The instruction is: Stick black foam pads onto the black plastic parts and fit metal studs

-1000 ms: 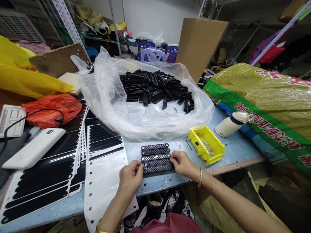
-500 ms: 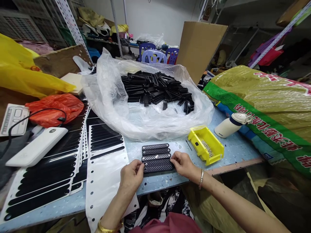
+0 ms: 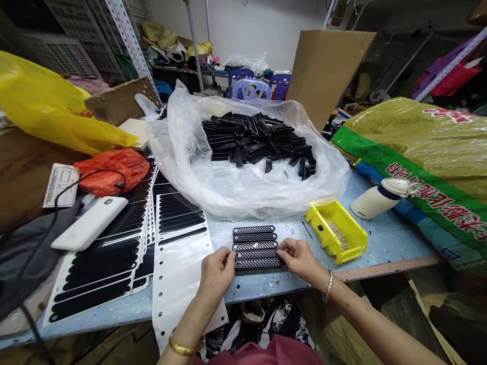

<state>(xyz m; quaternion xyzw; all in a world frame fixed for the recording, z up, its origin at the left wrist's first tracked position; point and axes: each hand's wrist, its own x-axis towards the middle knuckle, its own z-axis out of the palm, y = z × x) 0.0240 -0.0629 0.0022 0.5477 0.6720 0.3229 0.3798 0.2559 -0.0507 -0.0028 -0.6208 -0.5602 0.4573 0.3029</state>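
Observation:
A row of several black plastic strips (image 3: 254, 237) with a diamond-textured surface lies side by side on the blue table, small silvery round spots at some ends. My left hand (image 3: 216, 268) pinches the left end of one of the nearer strips (image 3: 255, 254), thumb and forefinger together. At its right end, my right hand (image 3: 299, 257) closes its fingertips on the same strip. Which strip each fingertip presses is partly covered. To the right stands a yellow bin (image 3: 337, 230) with small metal pieces (image 3: 338, 235) in it, and a thin dark rod (image 3: 307, 229) lies beside it.
Behind the row, a clear plastic bag (image 3: 243, 200) lies spread open around a heap of black pieces (image 3: 258, 137). Sheets of black adhesive strips (image 3: 102, 268) and a white power bank (image 3: 89, 223) lie left. A white bottle (image 3: 376, 200) and a large sack (image 3: 414, 167) are right.
The view has turned slightly left, so everything sits further right in the picture. Both hands keep their places at the strip's ends.

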